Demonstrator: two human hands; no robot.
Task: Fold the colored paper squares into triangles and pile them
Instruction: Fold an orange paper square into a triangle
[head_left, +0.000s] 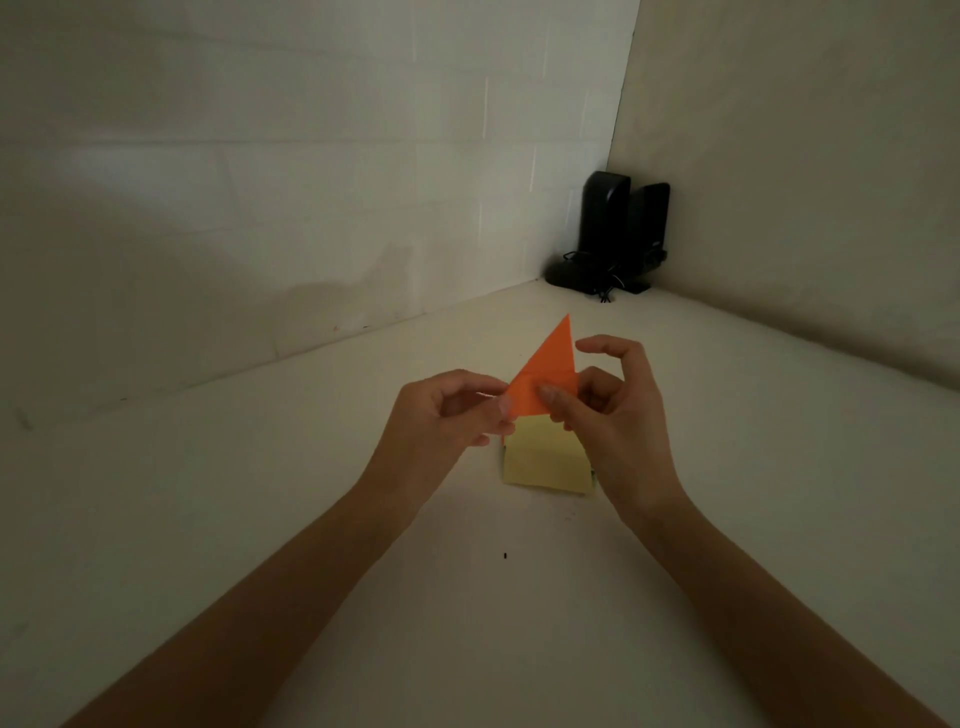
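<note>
Head view: the left hand (452, 408) and the right hand (610, 402) both pinch the orange paper (548, 371) between them, its tip pointing up. Just below the hands, the yellow paper pile (545, 460) lies on the counter (753, 441).

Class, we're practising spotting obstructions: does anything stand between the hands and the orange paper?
Nothing visible does. The left hand and the right hand both pinch the orange paper directly; the yellow paper lies on the table below them.
</note>
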